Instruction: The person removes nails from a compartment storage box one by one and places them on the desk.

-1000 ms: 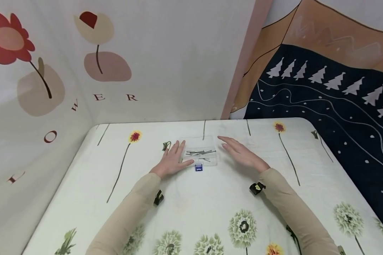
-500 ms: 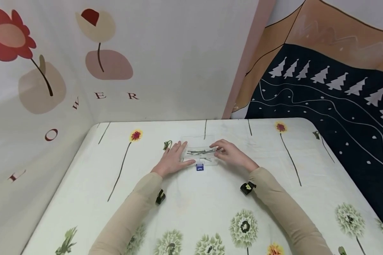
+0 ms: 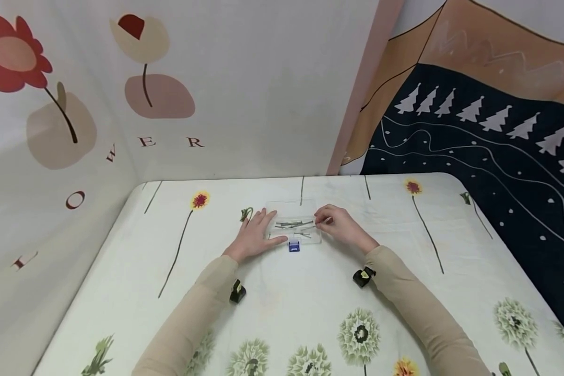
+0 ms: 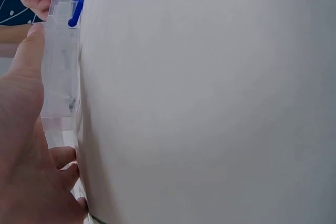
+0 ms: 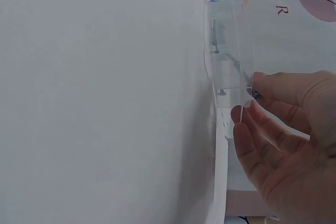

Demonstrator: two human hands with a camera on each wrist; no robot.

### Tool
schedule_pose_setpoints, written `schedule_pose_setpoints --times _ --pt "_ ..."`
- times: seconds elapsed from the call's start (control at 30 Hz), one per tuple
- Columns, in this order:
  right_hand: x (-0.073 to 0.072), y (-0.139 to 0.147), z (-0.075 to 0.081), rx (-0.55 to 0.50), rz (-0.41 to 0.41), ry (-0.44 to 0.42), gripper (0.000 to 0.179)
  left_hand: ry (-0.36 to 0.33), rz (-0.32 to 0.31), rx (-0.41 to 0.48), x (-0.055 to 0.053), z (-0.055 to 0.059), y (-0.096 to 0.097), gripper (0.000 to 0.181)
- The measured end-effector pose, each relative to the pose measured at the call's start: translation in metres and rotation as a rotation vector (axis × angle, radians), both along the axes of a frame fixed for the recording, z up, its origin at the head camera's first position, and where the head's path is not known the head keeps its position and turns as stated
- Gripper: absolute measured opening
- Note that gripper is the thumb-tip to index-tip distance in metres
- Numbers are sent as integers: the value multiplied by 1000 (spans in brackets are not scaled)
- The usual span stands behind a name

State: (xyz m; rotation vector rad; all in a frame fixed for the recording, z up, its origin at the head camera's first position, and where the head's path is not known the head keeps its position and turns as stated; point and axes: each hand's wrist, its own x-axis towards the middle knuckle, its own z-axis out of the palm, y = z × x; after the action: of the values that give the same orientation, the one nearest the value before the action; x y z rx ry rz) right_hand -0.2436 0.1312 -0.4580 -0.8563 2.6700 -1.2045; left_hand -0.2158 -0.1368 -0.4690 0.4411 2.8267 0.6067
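Note:
A clear plastic box with a blue latch at its front lies on the table, its clear lid folded back. Several long grey nails lie in one compartment, and a few shorter nails in the front one. My left hand rests at the box's left side, fingers spread and thumb along the front edge. At the right wall, thumb and forefinger of my right hand pinch a long nail near its head; the nail slants down into the box in the right wrist view.
The table has a white cloth printed with flowers. Behind it hangs a pale curtain, with a dark tree-patterned cloth at the right. Each wrist carries a small black camera.
My right hand has come in from beside the box to its right wall, its fingers bending to pinch a nail there. The left hand has stayed in place.

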Motion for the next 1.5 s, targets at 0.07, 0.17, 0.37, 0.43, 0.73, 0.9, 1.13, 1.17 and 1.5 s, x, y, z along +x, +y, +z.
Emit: schedule_pose_setpoints --times 0.07,0.17,0.37,0.43,0.73,0.9,1.13,1.17,1.5 --pt "0 0 1 -1 3 2 5 3 -2 8 0 0 0 87" --pt "0 1 1 5 11 6 7 -7 -3 10 0 2 0 87" --pt "-2 3 3 28 5 29 5 -27 -10 -9 -1 2 0 89" --pt "-3 4 3 41 -25 26 4 -22 -14 -6 -1 2 -1 90" --pt "-7 16 4 66 -119 -30 5 -32 -15 -22 -1 6 0 87" --pt "-8 19 5 21 -133 -25 4 -34 -15 -32 0 7 1 88" --pt "-11 22 7 -38 -173 -8 4 -41 -12 -31 -1 8 3 87" --pt "-11 23 8 -44 -177 -6 5 -41 -13 -32 -1 8 3 88" --pt "-10 41 15 -58 -229 -35 4 -35 -14 -33 -1 7 2 88"
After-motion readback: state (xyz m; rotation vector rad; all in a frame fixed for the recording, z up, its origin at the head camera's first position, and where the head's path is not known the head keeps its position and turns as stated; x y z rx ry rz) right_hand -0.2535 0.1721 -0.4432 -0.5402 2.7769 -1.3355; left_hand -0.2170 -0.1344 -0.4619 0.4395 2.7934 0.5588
